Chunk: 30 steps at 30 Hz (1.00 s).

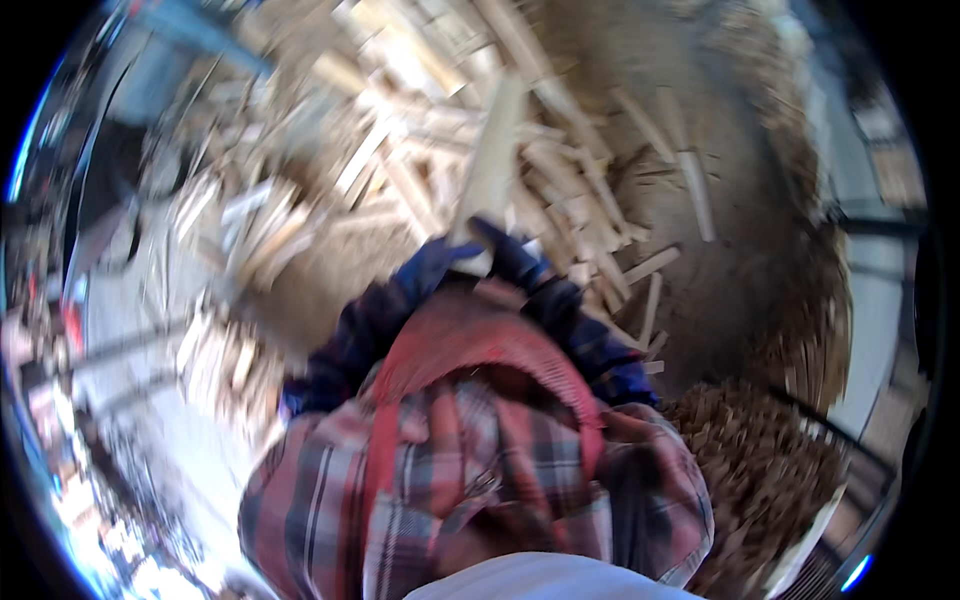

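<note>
A pale, long wooden board (492, 150) points away from my body, its near end between my hands. My left hand (447, 254), in dark blue covering, is closed on the board's left side. At its right side, my right hand (508, 252), also darkly covered, is closed on the same end. Motion blur softens the fingers of both. A red apron (470, 335) hangs over my plaid shirt just below the hands.
Many loose wood strips (400, 60) lie heaped on the ground ahead. Stacked pieces (225, 350) stand at the left, and a dense brown stack (750, 470) at the lower right. Dark metal bars (880, 225) edge the right side. A blue object (200, 35) is at the upper left.
</note>
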{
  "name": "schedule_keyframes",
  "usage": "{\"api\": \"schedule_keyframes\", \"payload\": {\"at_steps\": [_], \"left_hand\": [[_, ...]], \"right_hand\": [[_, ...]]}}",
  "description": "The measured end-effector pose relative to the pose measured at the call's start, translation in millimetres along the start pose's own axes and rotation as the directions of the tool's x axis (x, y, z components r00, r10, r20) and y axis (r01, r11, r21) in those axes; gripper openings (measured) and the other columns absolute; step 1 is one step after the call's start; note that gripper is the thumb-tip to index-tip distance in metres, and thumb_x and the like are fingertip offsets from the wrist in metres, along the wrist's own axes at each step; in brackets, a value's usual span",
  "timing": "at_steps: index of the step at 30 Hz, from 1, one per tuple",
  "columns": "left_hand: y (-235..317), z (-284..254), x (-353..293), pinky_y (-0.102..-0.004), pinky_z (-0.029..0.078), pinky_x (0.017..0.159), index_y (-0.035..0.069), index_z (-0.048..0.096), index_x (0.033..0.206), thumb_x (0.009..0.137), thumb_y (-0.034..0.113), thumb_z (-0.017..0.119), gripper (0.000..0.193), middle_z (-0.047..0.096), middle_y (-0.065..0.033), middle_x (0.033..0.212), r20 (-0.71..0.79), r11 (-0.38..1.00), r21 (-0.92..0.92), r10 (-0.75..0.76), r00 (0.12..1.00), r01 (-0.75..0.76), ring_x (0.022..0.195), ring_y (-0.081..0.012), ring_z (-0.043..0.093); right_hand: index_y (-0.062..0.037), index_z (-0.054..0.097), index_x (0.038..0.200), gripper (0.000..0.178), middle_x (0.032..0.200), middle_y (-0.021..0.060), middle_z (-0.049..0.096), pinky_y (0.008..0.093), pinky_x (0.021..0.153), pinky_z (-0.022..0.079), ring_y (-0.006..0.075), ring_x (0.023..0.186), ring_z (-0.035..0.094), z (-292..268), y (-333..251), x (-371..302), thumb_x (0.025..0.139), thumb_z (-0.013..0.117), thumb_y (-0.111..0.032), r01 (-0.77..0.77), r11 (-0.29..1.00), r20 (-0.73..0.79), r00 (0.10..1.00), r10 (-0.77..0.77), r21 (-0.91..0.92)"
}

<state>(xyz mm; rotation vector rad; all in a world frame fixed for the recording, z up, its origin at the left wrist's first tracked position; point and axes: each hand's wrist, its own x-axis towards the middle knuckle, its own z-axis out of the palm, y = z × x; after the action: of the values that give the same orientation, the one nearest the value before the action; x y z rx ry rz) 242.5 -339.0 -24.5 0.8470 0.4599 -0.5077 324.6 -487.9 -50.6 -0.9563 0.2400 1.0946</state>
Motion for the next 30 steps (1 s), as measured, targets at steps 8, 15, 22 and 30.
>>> {"api": "schedule_keyframes", "payload": {"at_steps": [8,15,22,30], "left_hand": [[12,22,41,-0.0302,0.054,0.053,0.0,0.064,0.104,0.086,0.059,0.057,0.062,0.07,-0.0144,0.084,-0.134,0.695,0.503,-0.525,0.84,0.514,0.061,-0.0223,0.067],[-25,-44,77,-0.0379,0.054,0.066,0.0,0.057,0.114,0.091,0.048,0.055,0.054,0.068,-0.018,0.097,-0.212,0.883,0.334,-0.272,0.939,0.331,0.074,-0.0261,0.068],[-61,-33,58,-0.0338,0.054,0.064,0.002,0.06,0.104,0.091,0.038,0.056,0.038,0.068,-0.0128,0.087,-0.31,0.881,0.217,-0.346,0.885,0.421,0.07,-0.0242,0.066],[-67,-91,79,-0.034,0.05,0.063,0.009,0.06,0.107,0.09,0.037,0.06,0.033,0.068,-0.0121,0.093,-0.226,0.934,0.12,-0.305,0.925,0.337,0.076,-0.0231,0.065]], "right_hand": [[-0.0062,0.062,0.101,0.029,0.081,0.0089,0.063,0.0361,0.06,0.05,0.0228,0.066,0.059,-63,44,-11,0.087,0.06,-0.032,-0.059,0.913,-0.228,0.96,0.163,0.404],[-0.0005,0.063,0.106,0.028,0.088,0.0099,0.065,0.0351,0.071,0.054,0.0208,0.077,0.064,-252,-12,-59,0.084,0.066,-0.017,0.313,0.947,-0.66,0.727,-0.191,0.071],[-0.0023,0.058,0.109,0.033,0.08,0.0019,0.059,0.0265,0.056,0.042,0.0102,0.063,0.05,-225,-193,-129,0.08,0.068,-0.013,0.548,0.636,-0.597,0.281,-0.751,-0.543],[0.0012,0.059,0.113,0.039,0.095,0.0062,0.065,0.0286,0.072,0.049,0.0134,0.081,0.06,-188,-146,-77,0.082,0.072,-0.019,0.701,0.601,-0.525,0.37,-0.766,-0.383]]}}
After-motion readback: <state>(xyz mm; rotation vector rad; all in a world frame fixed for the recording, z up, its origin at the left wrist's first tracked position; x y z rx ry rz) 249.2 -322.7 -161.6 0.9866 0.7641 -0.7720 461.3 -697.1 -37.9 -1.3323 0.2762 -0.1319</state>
